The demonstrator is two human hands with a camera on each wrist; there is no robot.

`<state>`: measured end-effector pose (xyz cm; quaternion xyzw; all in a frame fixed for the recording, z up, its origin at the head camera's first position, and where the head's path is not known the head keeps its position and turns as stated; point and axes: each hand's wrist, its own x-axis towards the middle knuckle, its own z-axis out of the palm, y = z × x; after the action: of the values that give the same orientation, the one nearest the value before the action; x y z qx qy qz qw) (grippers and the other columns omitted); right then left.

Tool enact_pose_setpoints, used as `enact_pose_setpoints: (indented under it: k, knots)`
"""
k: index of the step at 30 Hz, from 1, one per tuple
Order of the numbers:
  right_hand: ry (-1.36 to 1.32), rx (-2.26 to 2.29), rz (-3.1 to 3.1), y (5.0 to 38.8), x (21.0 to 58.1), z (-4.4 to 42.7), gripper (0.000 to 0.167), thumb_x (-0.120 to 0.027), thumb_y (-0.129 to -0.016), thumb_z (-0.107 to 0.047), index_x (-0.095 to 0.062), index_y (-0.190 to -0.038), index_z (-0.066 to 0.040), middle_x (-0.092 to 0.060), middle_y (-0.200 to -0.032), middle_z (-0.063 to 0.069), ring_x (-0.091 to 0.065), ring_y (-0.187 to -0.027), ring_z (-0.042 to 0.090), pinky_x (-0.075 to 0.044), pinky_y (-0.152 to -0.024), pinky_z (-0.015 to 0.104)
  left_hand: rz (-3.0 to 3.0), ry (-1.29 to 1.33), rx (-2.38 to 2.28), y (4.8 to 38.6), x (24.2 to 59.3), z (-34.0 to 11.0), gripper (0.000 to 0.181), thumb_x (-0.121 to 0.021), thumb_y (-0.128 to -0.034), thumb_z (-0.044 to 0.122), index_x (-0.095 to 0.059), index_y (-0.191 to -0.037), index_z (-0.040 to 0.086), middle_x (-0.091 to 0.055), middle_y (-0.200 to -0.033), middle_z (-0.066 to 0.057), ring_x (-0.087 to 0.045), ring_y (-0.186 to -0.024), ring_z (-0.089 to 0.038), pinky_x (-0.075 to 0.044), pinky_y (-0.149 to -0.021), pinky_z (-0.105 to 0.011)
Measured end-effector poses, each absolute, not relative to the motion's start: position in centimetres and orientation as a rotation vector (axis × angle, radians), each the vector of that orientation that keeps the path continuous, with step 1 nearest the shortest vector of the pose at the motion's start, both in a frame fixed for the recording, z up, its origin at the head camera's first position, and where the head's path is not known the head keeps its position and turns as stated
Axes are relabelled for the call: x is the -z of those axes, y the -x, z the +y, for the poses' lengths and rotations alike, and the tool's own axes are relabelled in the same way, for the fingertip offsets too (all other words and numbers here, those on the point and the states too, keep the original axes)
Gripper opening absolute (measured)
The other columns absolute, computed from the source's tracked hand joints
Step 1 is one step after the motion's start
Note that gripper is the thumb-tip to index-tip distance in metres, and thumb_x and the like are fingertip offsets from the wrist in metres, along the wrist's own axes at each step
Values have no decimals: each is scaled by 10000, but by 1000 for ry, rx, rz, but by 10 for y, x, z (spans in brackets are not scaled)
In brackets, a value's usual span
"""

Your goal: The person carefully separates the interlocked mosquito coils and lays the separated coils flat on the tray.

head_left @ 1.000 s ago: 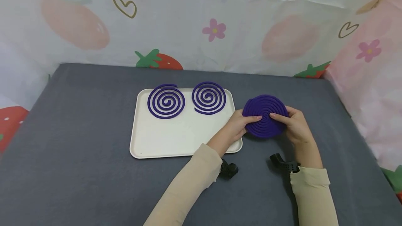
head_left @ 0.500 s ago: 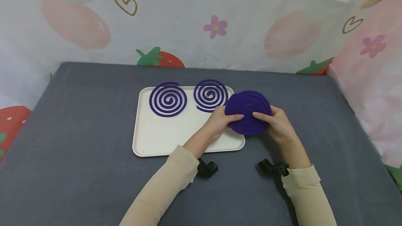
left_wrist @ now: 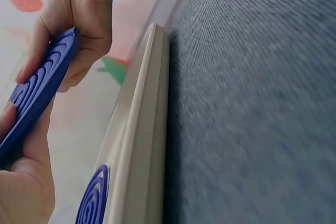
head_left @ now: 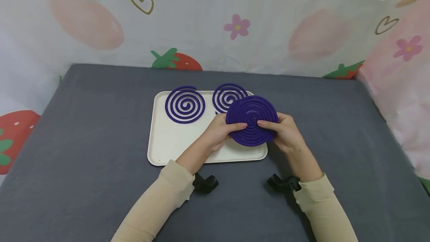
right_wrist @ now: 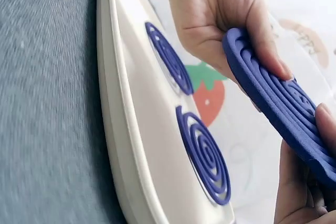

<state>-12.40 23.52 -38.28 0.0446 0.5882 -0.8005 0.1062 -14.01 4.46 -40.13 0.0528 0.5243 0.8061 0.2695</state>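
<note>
Disc, purple and ridged in a tight spiral, is up in the air between the person's two hands as I watch from my end. Seen from the head camera, it sits in front of the right part of a white tray, ridged face turned my way; both wrist views show me a gap between it and the tray. The left hand pinches its left side, the thumb laid across the ridges toward the centre. The right hand pinches the right side in the same fashion, and the two thumb tips lie near each other without touching. In the left wrist view I can see the right hand's fingers bent behind the disc, so each grip closes down to its thickness.

On the tray I have two looser purple coils with gaps between their turns: the left coil in full sight, the right coil partly hidden behind the disc in the head view. Both reach past the far rim from that angle. A grey cloth lies under the tray, and a curtain printed with strawberries, flowers and hearts hangs behind. Beige sleeves cover the forearms, with a black wrist mount at the left cuff and another at the right.
</note>
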Motion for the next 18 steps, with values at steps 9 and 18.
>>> enact_pose_setpoints:
  k: [9,18]
  knots:
    - [-102,2335,1685,123,387,211,206,-690,-769,135,-724,-765,-69,-698,-776,68,-674,-708,148,-564,-635,247,1438,-108,-2212,129,402,18,363,-548,-876,-114,-478,-1225,-183,-650,-1006,-126,-645,-842,-117,-547,-809,-309]
    - [-48,2296,1658,123,391,183,319,-556,-807,196,-712,-808,-83,-700,-785,61,-676,-716,142,-564,-643,242,1487,-128,-2228,121,405,-11,410,-549,-872,-114,-449,-1266,-167,-621,-1094,-181,-641,-902,-145,-537,-838,-333]
